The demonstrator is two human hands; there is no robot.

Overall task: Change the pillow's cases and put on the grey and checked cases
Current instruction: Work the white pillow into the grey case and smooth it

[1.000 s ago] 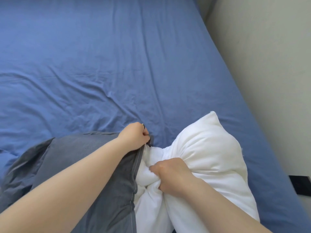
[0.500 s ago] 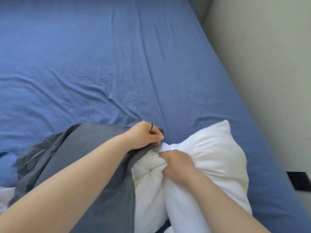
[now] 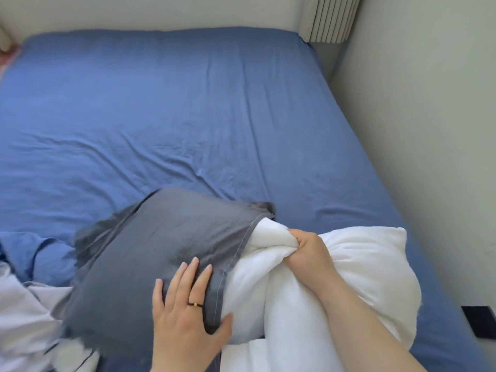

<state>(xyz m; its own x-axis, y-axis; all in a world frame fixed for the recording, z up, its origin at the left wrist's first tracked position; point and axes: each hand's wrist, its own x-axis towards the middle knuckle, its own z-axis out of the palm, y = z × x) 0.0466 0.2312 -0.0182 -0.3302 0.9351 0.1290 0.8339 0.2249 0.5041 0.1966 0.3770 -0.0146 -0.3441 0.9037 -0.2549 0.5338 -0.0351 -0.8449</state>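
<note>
A white pillow [image 3: 357, 267] lies on the bed at the lower right, its left end bunched and pushed into the open mouth of a grey pillowcase [image 3: 150, 251]. My right hand [image 3: 308, 251] grips the bunched white fabric just outside the case's hem. My left hand [image 3: 185, 304] lies flat on the grey case near its stitched edge, fingers straight and spread, a ring on one finger. How far the pillow reaches inside the case is hidden.
A blue fitted sheet [image 3: 166, 108] covers the bed. Pale crumpled cloth [image 3: 24, 312] lies at the lower left. A wall [image 3: 429, 130] runs close along the right side, with a dark object [image 3: 480, 323] on the floor beside the bed. A headboard [image 3: 330, 17] stands at the far end.
My left hand let go of the case's top edge and now lies flat on the case nearer to me. The case moved further over the pillow's bunched end.
</note>
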